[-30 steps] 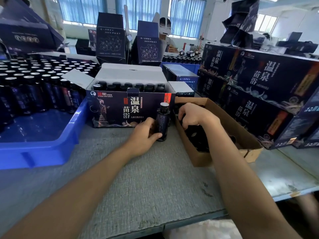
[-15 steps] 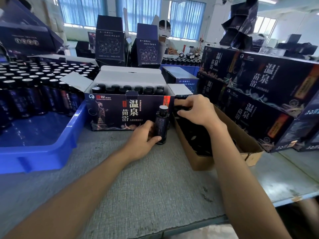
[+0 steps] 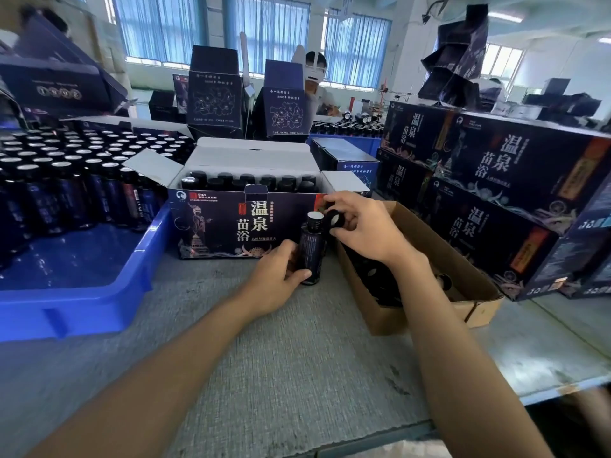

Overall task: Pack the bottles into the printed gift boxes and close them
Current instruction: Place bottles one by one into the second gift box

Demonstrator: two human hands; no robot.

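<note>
Holding the bottle (image 3: pixel 311 251) upright, cap (image 3: pixel 335 220) close.
Your left grip (image 3: pixel 277 279) wraps it on the bench (image 3: pixel 297 365) at the gift box's (image 3: pixel 228 226) front right corner; your right grip (image 3: pixel 363 226) pinches the cap just right of its neck.

Left hand (image 3: pixel 276 276) grips bottle (image 3: pixel 311 249); right hand (image 3: pixel 368 226) pinches cap (image 3: pixel 337 221).

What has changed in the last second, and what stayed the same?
The right hand rose out of the cardboard box and now pinches a black cap beside the top of the bottle. The left hand keeps gripping it upright on the table; the open gift box stayed.
</note>
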